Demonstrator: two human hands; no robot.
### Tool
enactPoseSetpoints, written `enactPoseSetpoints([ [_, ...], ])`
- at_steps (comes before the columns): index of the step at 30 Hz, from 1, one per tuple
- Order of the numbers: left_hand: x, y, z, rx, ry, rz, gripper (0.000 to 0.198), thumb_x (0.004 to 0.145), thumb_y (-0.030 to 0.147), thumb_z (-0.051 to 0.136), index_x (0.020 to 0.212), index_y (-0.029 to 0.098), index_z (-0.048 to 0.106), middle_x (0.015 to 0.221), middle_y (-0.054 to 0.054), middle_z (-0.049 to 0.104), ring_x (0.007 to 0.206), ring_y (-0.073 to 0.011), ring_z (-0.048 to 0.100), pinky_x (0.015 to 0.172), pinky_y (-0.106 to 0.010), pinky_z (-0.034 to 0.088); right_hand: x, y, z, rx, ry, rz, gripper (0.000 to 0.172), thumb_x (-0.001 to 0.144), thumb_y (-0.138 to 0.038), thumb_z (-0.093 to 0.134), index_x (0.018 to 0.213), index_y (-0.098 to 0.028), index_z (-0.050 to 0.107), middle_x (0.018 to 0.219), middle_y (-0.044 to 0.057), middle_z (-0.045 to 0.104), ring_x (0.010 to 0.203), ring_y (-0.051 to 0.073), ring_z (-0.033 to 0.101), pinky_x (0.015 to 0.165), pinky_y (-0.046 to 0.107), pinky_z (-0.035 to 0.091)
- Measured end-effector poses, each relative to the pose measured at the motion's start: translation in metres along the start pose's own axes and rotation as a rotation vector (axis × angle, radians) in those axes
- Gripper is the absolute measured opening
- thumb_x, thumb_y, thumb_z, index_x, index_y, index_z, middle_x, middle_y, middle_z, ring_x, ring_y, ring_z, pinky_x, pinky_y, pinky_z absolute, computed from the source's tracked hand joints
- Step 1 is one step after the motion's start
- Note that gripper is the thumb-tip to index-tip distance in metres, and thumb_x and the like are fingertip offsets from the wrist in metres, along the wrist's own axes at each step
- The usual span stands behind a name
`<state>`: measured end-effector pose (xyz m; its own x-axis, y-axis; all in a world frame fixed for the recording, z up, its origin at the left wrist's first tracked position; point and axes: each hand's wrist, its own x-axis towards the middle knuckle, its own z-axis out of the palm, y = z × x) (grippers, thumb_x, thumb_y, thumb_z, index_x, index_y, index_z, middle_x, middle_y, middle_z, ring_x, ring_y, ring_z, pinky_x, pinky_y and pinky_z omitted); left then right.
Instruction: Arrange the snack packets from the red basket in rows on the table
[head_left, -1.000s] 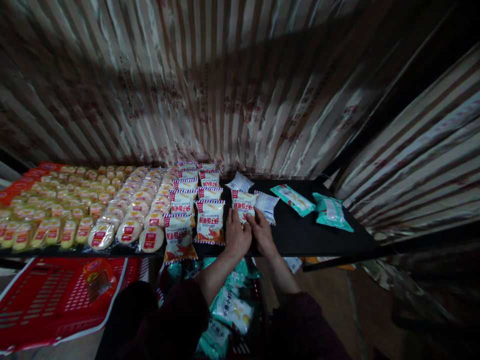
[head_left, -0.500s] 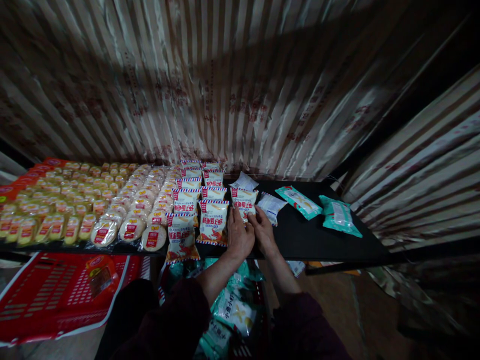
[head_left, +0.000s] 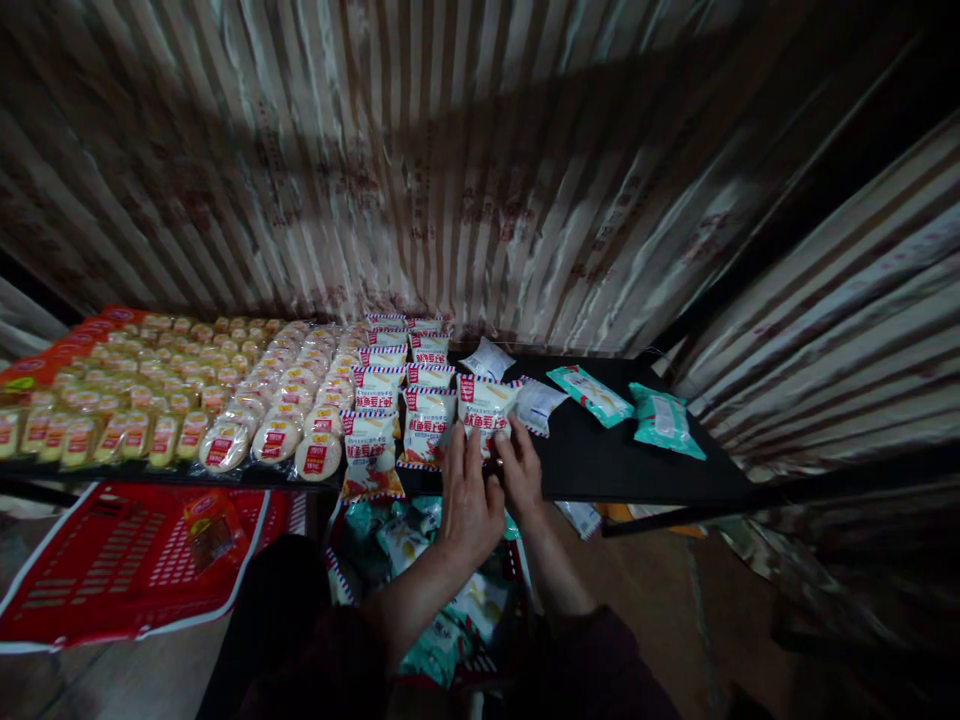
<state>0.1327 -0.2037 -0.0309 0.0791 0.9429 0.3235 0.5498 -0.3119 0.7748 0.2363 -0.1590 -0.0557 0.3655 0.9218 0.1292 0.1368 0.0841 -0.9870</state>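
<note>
A white and red snack bag [head_left: 486,398] with striped edges stands tilted on the black shelf [head_left: 592,470], its printed front facing me. My left hand [head_left: 472,490] lies with fingers stretched along the bag's lower front, thumb apart. At the bag's lower right, my right hand [head_left: 523,468] has its thumb on the front and its fingers round the side. Two rows of matching snack bags [head_left: 427,425] are just left of my hands. Right of the held bag lie a pale packet [head_left: 538,405] and, farther back, another pale packet [head_left: 487,358].
Wrapped round crackers [head_left: 276,440] and small yellow packaged cakes [head_left: 135,435] fill the left of the shelf. Two teal packets [head_left: 667,422] lie at right. Below are a red basket [head_left: 135,560] and several teal bags [head_left: 435,640]. A striped curtain [head_left: 420,180] hangs behind.
My left hand has slid slightly down and flattened its fingers, while my right hand has closed in on the bag's lower right. The bag shows more of its front. The view has shifted slightly.
</note>
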Motion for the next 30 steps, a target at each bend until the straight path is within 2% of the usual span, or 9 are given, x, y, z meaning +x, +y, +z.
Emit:
enactPoseSetpoints([
  [4, -0.032, -0.019, -0.013, 0.104, 0.090, 0.012, 0.058, 0.090, 0.021, 0.036, 0.146, 0.012, 0.022, 0.155, -0.016, 0.018, 0.145, -0.0237, 0.013, 0.115, -0.046, 0.023, -0.026, 0.002, 0.022, -0.073, -0.088, -0.026, 0.068, 0.078, -0.055, 0.059, 0.131, -0.015, 0.049, 0.120, 0.012, 0.064, 0.104, 0.025, 0.063, 0.090, 0.039, 0.051],
  [8, -0.044, -0.041, -0.015, 0.136, 0.153, -0.008, 0.061, 0.089, 0.017, 0.037, 0.147, 0.013, 0.020, 0.155, -0.017, 0.019, 0.144, -0.0255, 0.015, 0.114, -0.048, 0.025, -0.041, 0.016, 0.041, -0.240, -0.032, -0.129, 0.063, 0.080, -0.056, 0.055, 0.128, -0.014, 0.051, 0.124, 0.016, 0.059, 0.112, 0.027, 0.057, 0.097, 0.045, 0.045],
  [12, -0.043, -0.055, -0.012, 0.141, 0.162, -0.029, 0.066, 0.084, 0.009, 0.039, 0.147, 0.015, 0.021, 0.155, -0.017, 0.017, 0.144, -0.0274, 0.015, 0.114, -0.051, 0.025, -0.045, 0.029, 0.049, -0.385, 0.035, -0.274, 0.057, 0.084, -0.057, 0.047, 0.122, -0.015, 0.055, 0.119, 0.016, 0.059, 0.114, 0.028, 0.053, 0.098, 0.048, 0.043],
  [15, -0.041, -0.058, -0.011, 0.158, 0.160, -0.030, 0.068, 0.082, 0.007, 0.040, 0.147, 0.015, 0.021, 0.156, -0.016, 0.016, 0.144, -0.0277, 0.014, 0.114, -0.051, 0.025, -0.043, 0.035, 0.050, -0.437, 0.031, -0.320, 0.057, 0.086, -0.057, 0.045, 0.122, -0.014, 0.053, 0.119, 0.016, 0.058, 0.114, 0.028, 0.052, 0.098, 0.049, 0.043],
  [21, -0.039, -0.062, -0.010, 0.201, 0.182, -0.002, 0.066, 0.085, 0.010, 0.039, 0.148, 0.015, 0.018, 0.156, -0.017, 0.017, 0.144, -0.0273, 0.016, 0.113, -0.050, 0.028, -0.042, 0.036, 0.051, -0.452, -0.021, -0.313, 0.059, 0.088, -0.054, 0.043, 0.132, -0.016, 0.046, 0.129, 0.016, 0.054, 0.121, 0.027, 0.049, 0.101, 0.048, 0.041],
  [26, -0.034, -0.071, -0.011, 0.321, 0.228, 0.079, 0.062, 0.090, 0.010, 0.035, 0.148, 0.016, 0.017, 0.154, -0.019, 0.021, 0.143, -0.0276, 0.017, 0.111, -0.051, 0.033, -0.042, 0.028, 0.056, -0.455, -0.095, -0.237, 0.073, 0.087, -0.057, 0.044, 0.142, -0.011, 0.032, 0.137, 0.020, 0.048, 0.126, 0.029, 0.047, 0.103, 0.048, 0.041],
  [30, -0.028, -0.074, -0.017, 0.403, 0.275, 0.116, 0.063, 0.090, 0.013, 0.039, 0.148, 0.014, 0.015, 0.150, -0.020, 0.029, 0.143, -0.0287, 0.020, 0.110, -0.052, 0.034, -0.039, 0.019, 0.060, -0.475, -0.131, -0.228, 0.078, 0.088, -0.057, 0.042, 0.148, -0.012, 0.020, 0.144, 0.018, 0.043, 0.129, 0.028, 0.047, 0.102, 0.045, 0.043],
])
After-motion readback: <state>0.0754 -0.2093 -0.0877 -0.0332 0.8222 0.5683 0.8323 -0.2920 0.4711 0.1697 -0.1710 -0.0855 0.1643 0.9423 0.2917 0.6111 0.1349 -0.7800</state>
